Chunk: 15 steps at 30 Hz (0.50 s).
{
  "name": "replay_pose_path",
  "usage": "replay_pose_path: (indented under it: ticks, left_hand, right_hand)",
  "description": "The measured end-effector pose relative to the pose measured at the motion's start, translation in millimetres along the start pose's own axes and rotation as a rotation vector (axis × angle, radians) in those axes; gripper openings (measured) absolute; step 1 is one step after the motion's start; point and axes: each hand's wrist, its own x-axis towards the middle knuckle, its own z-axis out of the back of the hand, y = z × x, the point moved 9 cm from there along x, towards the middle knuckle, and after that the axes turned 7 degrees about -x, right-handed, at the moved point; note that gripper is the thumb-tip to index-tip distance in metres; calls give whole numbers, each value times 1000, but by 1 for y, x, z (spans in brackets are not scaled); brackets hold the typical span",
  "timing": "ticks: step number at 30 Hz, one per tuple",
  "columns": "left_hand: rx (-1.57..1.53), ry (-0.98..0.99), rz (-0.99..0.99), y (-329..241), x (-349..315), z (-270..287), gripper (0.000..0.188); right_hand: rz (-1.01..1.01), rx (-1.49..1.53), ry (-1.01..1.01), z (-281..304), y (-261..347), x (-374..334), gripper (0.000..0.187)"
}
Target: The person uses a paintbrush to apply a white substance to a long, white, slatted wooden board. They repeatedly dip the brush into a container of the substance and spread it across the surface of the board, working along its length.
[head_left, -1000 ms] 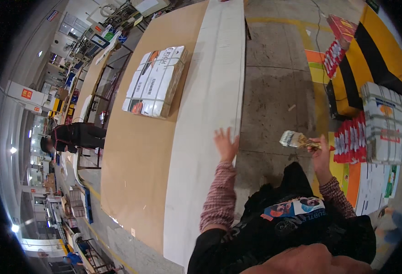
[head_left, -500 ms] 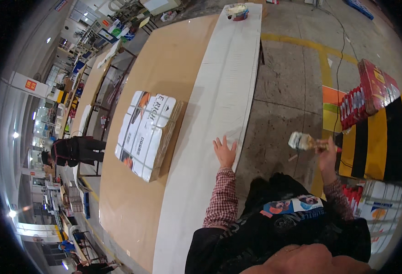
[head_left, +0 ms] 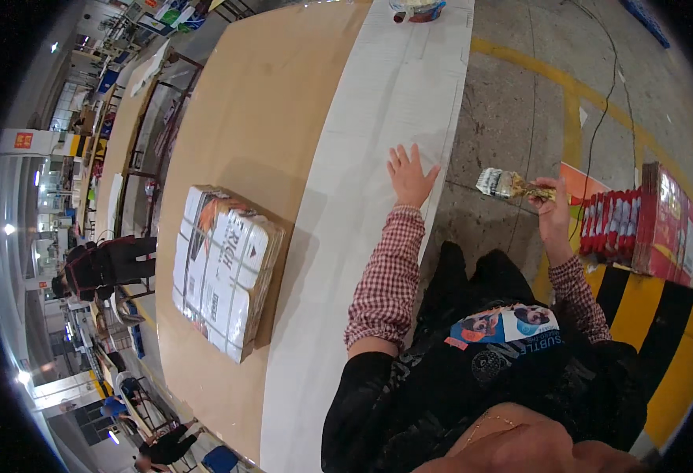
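Note:
My left hand (head_left: 414, 178) has its fingers spread, palm down, over the right edge of a long white paper strip (head_left: 338, 229); whether it touches the paper I cannot tell. A wide, paste-smeared brush (head_left: 501, 184) is in my right hand (head_left: 552, 213), which grips the handle. Its pale bristles point left, above the floor beside the table. The white strip runs lengthwise along the right side of a brown table (head_left: 275, 94). A round tub (head_left: 419, 11), cut off by the picture's upper edge, stands on the strip's far end.
A strapped bundle of printed white cardboard (head_left: 224, 272) lies on the table, left of the strip. At the right, red packs (head_left: 610, 225) and red flat boxes (head_left: 668, 225) rest by a yellow-and-black striped surface (head_left: 646, 315). A person (head_left: 110, 268) stands beyond the table.
The view has shifted along the table. My left hand has gone farther along the strip, fingers still spread. My right hand has brought the brush nearer the table's edge.

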Motion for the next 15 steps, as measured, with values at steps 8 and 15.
replay_pose_path:
  ticks: [8,15]
  left_hand:
    - [110,29,39,-39,181,-47,80]
    - [103,8,133,-48,227,-69,86]
  right_hand:
    - [75,-108,61,-18,13,160,42]
    - [188,-307,79,-30,2,284,32]
